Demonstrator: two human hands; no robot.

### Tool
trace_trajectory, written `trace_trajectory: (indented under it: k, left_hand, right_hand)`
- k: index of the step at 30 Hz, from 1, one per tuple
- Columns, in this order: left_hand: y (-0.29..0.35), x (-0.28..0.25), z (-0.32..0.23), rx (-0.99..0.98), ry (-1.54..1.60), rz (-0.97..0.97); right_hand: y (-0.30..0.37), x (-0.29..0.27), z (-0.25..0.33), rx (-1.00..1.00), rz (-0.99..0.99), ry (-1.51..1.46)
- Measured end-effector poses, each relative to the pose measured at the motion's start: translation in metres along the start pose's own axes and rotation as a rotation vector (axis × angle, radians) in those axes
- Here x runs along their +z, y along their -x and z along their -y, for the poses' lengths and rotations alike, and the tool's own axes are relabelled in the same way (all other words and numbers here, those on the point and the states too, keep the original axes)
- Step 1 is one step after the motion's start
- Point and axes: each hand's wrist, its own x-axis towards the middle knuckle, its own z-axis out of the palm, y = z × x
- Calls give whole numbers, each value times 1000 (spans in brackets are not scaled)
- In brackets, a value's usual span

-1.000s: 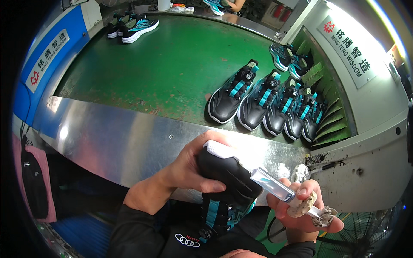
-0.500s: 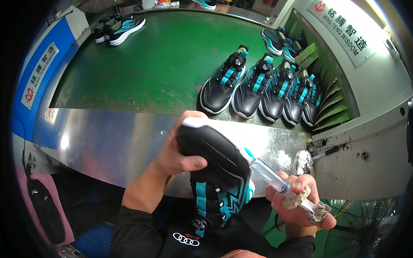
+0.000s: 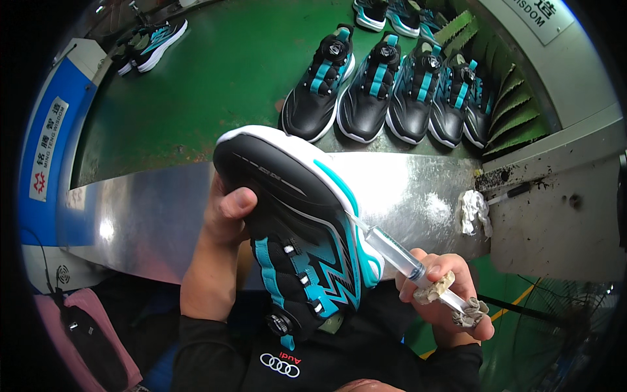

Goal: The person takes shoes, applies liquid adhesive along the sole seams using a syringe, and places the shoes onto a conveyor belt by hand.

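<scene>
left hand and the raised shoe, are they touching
Touching: the head view shows the left hand gripping the raised shoe, its thumb lying against the black upper.

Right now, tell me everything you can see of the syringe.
The syringe has a clear barrel that looks like plastic, a narrow whitish tip, a pale plunger rod partly drawn out, and beige-grey wrapping bunched around the barrel's back end and the plunger's end. It slants up and leftward in the right hand, its tip at the sneaker's side, where upper meets sole. Whether liquid fills it cannot be told.
</scene>
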Motion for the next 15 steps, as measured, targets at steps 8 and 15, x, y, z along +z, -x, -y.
trace_trajectory:
  k: [8,15]
  left_hand:
    - [-3,-19,1,-33,-46,-36]
    - [-7,-32,-1,-101,22,-36]
  right_hand:
    - [15,-8,-12,-18,-20,-24]
    - [35,-10,-15,67,-73,-47]
